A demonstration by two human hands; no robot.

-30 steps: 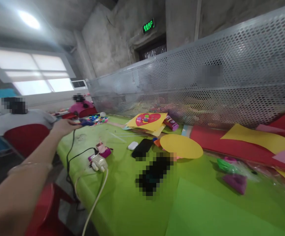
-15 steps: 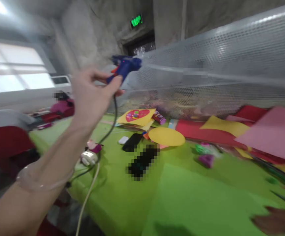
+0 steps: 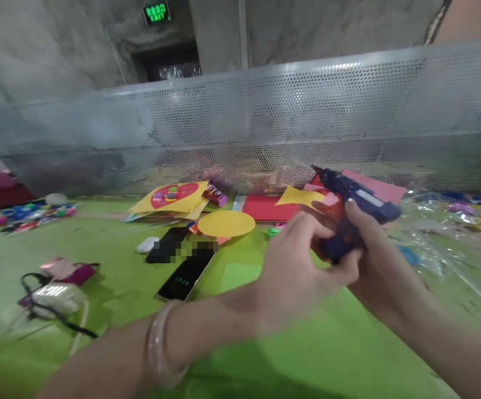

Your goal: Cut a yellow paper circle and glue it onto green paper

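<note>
A dark blue hot glue gun (image 3: 373,208) is held up in front of me over the green table, its nozzle pointing to the upper left. My left hand (image 3: 292,260), with a pale bangle (image 3: 161,343) on the wrist, has its fingers closed at the lower end of the grip. Around the other side of the gun wraps my right hand (image 3: 373,255), its thumb lying along the body. Parts of the handle are covered by my fingers. Behind the gun lie pink paper (image 3: 375,185) and a yellow sheet (image 3: 301,196).
Two phones, one black (image 3: 168,245) and one with a lit clock (image 3: 186,277), lie left of centre beside a yellow oval (image 3: 226,223). A power strip with cords (image 3: 57,296) sits at the left. A perforated metal screen (image 3: 240,122) runs along the back.
My left hand has brought the glue gun down and to the right. My right hand has come up from the lower right and grips it too. The view has turned right.
</note>
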